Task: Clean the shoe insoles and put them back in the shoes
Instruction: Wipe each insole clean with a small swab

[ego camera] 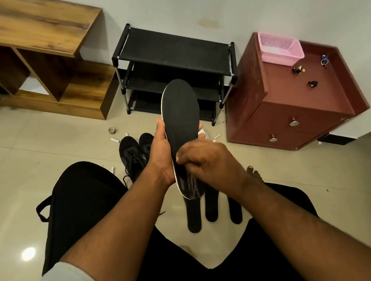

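Mid-clean, by the look of it: one black insole point(180, 118) held up over the lap, toe end pointing away, heel end toward the body. Left hand point(160, 151) wrapped around its left edge, thumb on the near side and fingertips showing past the far edge. Right hand point(207, 161) curled over the heel part, fingers bunched against a patterned, mesh-looking patch point(190, 185) there; cloth, wipe or part of the insole itself, cannot tell. Three more dark insoles point(210, 208) lying side by side on the tiled floor point(67, 147) just below, between the knees. Pair of black shoes point(135, 152) on the floor to the left, near a black shoe rack point(172, 55), apparently without insoles. So, as a judgement: removal done, cleaning underway on this piece, refitting into the shoes not yet begun. Whether the floor insoles are already clean, impossible to say.
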{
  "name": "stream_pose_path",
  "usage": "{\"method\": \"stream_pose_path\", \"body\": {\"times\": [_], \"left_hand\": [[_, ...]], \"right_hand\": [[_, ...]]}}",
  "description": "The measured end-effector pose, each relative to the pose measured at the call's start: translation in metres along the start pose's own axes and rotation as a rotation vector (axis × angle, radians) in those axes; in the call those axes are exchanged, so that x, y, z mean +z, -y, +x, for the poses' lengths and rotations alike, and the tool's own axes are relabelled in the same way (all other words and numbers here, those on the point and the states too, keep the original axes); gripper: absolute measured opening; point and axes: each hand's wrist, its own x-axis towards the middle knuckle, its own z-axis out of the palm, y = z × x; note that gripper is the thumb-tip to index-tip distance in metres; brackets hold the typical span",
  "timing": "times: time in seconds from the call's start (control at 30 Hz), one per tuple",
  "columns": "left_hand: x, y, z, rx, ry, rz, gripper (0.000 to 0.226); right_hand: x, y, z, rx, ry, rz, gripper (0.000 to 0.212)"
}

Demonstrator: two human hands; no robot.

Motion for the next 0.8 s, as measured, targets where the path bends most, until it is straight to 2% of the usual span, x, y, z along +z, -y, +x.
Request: {"method": "stream_pose_path", "body": {"times": [0.13,0.23,0.4,0.57,0.63,0.7,0.8], "left_hand": [[0.003,0.002,-0.006,0.052,-0.045,0.071,0.082],[0.000,-0.002,-0.003,0.065,-0.030,0.087,0.086],[-0.001,-0.005,0.003,-0.004,0.088,-0.083,0.097],[-0.002,0.001,0.003,0.049,0.040,0.058,0.093],[-0.002,0.002,0.001,0.059,0.036,0.057,0.092],[-0.001,-0.001,0.001,0.091,0.039,0.008,0.092],[-0.004,-0.010,0.004,0.159,0.049,-0.089,0.094]], "right_hand": [[-0.009,-0.009,0.025,0.026,-0.043,-0.062,0.013],[-0.007,-0.003,0.021,0.000,0.004,-0.060,0.015],[0.003,0.005,-0.012,-0.047,0.044,-0.028,0.014],[-0.005,-0.008,0.006,0.006,-0.011,-0.073,0.012],[-0.009,-0.012,0.012,0.032,-0.080,-0.044,0.011],[-0.012,-0.013,0.010,0.138,-0.241,0.135,0.010],[-0.005,-0.008,-0.005,0.534,-0.614,0.649,0.015]]}}
